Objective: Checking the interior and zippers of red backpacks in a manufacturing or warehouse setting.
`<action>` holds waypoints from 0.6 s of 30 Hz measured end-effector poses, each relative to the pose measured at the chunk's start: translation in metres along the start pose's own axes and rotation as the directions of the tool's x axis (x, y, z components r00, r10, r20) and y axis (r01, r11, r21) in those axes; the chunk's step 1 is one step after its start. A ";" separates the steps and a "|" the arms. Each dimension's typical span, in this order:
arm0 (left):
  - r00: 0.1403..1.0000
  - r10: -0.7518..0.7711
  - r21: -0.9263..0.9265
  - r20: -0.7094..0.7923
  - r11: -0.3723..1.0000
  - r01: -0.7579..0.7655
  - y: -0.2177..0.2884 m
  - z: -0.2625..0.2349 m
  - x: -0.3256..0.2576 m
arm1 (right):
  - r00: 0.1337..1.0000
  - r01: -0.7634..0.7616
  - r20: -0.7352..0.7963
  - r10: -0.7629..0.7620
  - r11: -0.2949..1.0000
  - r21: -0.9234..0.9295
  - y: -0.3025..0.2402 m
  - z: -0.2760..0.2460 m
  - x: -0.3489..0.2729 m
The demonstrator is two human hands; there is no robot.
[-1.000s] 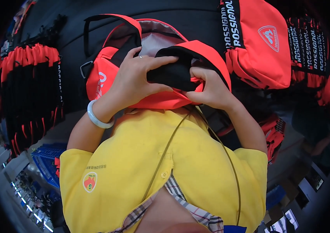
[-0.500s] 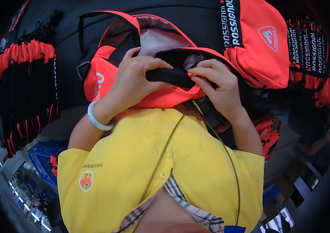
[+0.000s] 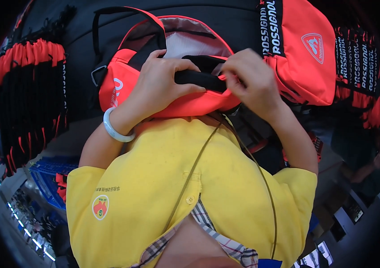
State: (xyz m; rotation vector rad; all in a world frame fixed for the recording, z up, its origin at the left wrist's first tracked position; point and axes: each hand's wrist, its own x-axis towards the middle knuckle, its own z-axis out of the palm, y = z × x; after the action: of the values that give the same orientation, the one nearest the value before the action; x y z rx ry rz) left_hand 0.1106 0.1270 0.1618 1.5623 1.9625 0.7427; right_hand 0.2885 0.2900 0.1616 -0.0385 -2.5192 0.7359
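Observation:
An orange-red and black bag [image 3: 176, 107] lies against my body with its mouth open, showing a pale grey lining [image 3: 192, 43]. My left hand [image 3: 158, 85], a pale bangle on its wrist, grips a black strip of fabric [image 3: 196, 81] along the near edge of the opening, thumb in front and fingers behind. At the right end of that edge is my right hand [image 3: 252, 82], its fingers curled together and slightly blurred. Whatever its fingertips pinch is hidden. A black strap with an orange edge [image 3: 156, 21] arches over the bag's left side.
Another orange-red bag [image 3: 308, 58] lies close on the right, beside a stack of black and orange pieces [image 3: 362, 62]. Bundled black and orange straps [image 3: 31, 102] hang at the left. A blue plastic crate [image 3: 49, 178] sits low left. Another person's hand [image 3: 379, 160] shows at far right.
My right hand has lifted and turned over, its fingers curling in more. The near edge of the opening has shifted slightly right. My left hand keeps its grip.

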 end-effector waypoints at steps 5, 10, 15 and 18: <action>1.000 -0.012 0.000 0.007 1.000 0.012 -0.002 0.000 0.001 | 0.940 -0.340 0.140 0.311 0.885 0.319 0.002 -0.018 -0.005; 0.999 0.017 -0.003 -0.045 1.000 -0.017 0.002 0.004 0.003 | 0.938 -0.309 0.203 0.280 0.942 0.133 0.001 -0.005 -0.008; 0.996 0.025 0.000 -0.087 1.000 -0.025 0.001 0.007 0.002 | 0.957 -0.234 0.201 0.209 0.966 0.111 0.005 -0.005 -0.009; 0.995 0.036 0.005 -0.097 0.999 -0.036 0.004 0.007 0.001 | 0.973 -0.110 0.211 0.096 0.992 0.054 0.003 -0.006 -0.007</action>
State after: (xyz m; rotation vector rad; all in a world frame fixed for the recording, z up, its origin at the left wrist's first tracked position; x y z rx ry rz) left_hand 0.1181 0.1291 0.1590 1.5950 2.0105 0.8453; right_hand 0.2971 0.2947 0.1609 -0.0733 -2.7062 0.9065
